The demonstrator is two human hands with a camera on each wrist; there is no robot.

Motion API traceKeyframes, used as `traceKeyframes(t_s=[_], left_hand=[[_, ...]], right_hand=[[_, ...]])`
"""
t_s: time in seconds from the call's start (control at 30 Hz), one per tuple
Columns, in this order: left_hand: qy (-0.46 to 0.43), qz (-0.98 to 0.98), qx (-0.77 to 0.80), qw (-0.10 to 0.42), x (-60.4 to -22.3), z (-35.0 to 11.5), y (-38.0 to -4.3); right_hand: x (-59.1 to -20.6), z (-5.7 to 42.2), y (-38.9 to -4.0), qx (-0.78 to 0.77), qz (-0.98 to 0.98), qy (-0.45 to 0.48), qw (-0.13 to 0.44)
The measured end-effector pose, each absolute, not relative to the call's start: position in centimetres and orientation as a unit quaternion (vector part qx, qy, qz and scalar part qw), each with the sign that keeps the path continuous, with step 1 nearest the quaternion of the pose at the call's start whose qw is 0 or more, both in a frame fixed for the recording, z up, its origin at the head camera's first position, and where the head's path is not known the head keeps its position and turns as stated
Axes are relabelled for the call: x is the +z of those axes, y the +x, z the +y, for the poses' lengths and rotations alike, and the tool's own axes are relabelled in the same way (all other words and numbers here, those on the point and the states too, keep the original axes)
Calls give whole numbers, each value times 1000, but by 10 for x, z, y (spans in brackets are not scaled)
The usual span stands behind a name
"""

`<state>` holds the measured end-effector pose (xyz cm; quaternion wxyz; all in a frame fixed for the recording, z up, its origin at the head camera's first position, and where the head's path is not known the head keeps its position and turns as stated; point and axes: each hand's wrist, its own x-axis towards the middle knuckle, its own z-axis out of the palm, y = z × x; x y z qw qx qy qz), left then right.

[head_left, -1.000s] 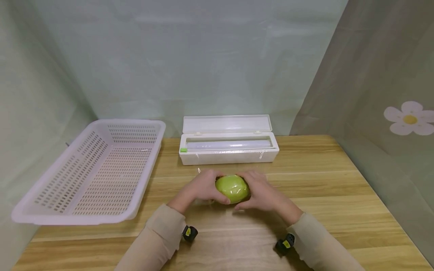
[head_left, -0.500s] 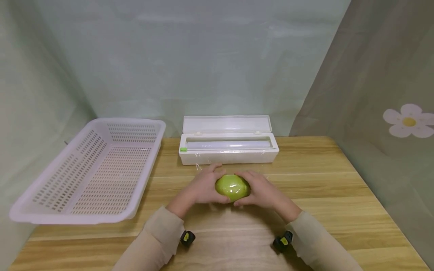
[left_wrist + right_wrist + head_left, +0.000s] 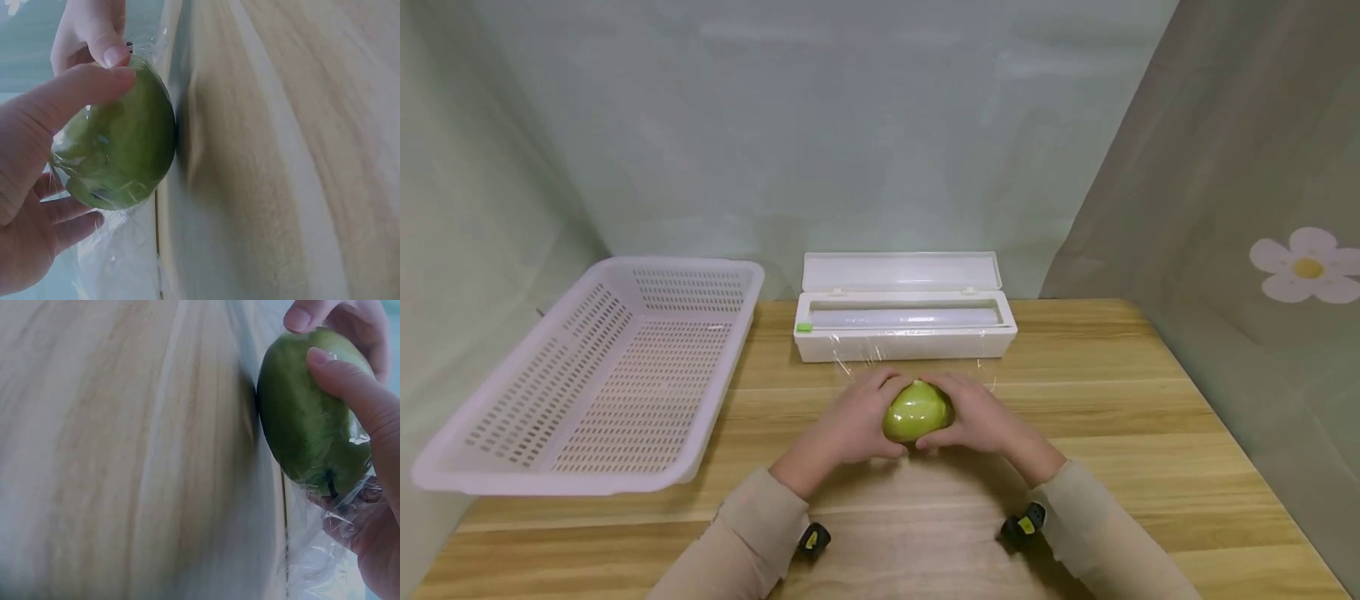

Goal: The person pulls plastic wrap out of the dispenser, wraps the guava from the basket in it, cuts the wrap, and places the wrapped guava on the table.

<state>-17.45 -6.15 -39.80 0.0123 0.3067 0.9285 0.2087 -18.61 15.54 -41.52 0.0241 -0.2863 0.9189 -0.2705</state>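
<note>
An oval green fruit (image 3: 917, 412) with a short dark stem sits low at the table's middle, glossy with cling film (image 3: 315, 562). My left hand (image 3: 850, 423) holds its left side, thumb on the near face and fingers behind. From the right, my right hand (image 3: 983, 419) grips it the same way, the two thumbs close together. In both wrist views, film lies over the fruit's skin and bunches in loose creases at the stem end. Behind the hands stands a white cling film box (image 3: 910, 346), lid up, with the film roll (image 3: 910, 318) inside; clear film stretches from its front toward the hands.
A large white plastic basket (image 3: 568, 483) with slotted walls and floor stands on the left. The wooden table (image 3: 1150, 433) has its right edge beside a hanging cloth (image 3: 1255, 367) with a flower print; another pale cloth (image 3: 880, 150) hangs behind the box.
The fruit has turned between my hands, its narrower end now pointing away toward the box. My left hand has shifted its fingers along it. Both hands stay at the same spot on the table.
</note>
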Motion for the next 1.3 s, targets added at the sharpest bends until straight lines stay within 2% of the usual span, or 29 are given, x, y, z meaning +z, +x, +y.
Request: traceKeyframes(t_s=[0.37, 0.67, 1.3], left_hand=[[281, 923, 263, 21, -400, -63, -183], [280, 915, 290, 33, -399, -67, -187], [254, 911, 322, 48, -406, -72, -186]], right_hand=[[-418, 158, -188, -270, 914, -304, 8], [-416, 155, -186, -223, 928, -296, -29], [-418, 157, -186, -290, 909, -299, -15]])
